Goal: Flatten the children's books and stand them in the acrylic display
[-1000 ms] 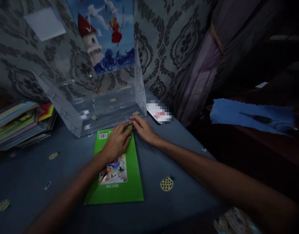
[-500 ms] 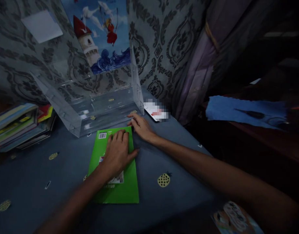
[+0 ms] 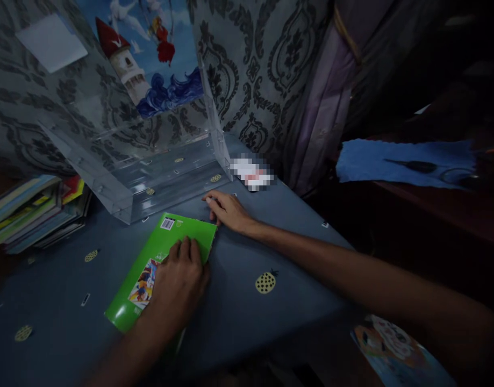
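A thin green book with a barcode and a cartoon picture lies at an angle on the blue-grey tablecloth. My left hand rests flat on it with fingers stretched out, covering its lower right part. My right hand lies on the cloth just beyond the book's far right corner, fingers loosely curled down, nothing visible in them. A clear acrylic box stands tilted against the wall right behind the book.
A stack of books lies at the left. A blurred white card sits by the box's right corner. A blue cloth lies on dark furniture at right. A picture book is at bottom right. A poster hangs behind the box.
My left hand slid back towards me along the green book, and the book turned so its near end swung left. My right hand stayed near the book's far corner.
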`<state>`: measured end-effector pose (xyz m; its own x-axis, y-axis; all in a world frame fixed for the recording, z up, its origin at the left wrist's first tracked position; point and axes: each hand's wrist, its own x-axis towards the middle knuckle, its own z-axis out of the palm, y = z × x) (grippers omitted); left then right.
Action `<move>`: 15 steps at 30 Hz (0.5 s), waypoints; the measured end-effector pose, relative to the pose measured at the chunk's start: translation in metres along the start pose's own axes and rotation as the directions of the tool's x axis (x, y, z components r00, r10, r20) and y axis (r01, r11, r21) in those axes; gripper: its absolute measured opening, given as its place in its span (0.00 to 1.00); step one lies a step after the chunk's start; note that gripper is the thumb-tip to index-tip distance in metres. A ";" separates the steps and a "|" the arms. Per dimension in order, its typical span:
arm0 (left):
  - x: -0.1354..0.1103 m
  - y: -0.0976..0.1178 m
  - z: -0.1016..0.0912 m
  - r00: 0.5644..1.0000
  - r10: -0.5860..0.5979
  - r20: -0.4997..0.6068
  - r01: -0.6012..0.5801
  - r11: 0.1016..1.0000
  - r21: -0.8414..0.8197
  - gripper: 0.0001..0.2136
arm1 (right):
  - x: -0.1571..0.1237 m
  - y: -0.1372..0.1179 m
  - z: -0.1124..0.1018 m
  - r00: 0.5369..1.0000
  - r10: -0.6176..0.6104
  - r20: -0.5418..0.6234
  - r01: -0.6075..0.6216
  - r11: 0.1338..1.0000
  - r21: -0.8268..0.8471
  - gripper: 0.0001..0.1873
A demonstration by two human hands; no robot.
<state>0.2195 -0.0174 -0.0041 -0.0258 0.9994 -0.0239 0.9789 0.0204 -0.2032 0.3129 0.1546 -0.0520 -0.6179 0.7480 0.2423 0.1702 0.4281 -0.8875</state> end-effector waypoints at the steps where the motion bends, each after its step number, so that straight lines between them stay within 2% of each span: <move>1: 0.001 0.000 0.000 1.000 0.007 0.001 -0.007 1.000 -0.003 0.13 | 0.000 0.000 -0.001 1.000 0.002 -0.001 -0.002 1.000 0.008 0.11; 9: 0.004 -0.006 -0.001 0.998 0.040 0.044 -0.038 0.999 -0.034 0.16 | 0.001 -0.002 -0.009 0.999 0.013 -0.041 -0.013 1.000 0.004 0.09; 15: 0.005 -0.018 -0.015 0.996 0.040 0.079 -0.028 0.988 -0.151 0.13 | 0.002 -0.001 -0.011 0.999 0.016 -0.048 -0.015 1.000 0.017 0.10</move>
<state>0.2045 -0.0124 0.0143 -0.0023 0.9940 -0.1090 0.9986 -0.0035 -0.0525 0.3194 0.1614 -0.0461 -0.5772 0.7783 0.2469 0.1666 0.4083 -0.8975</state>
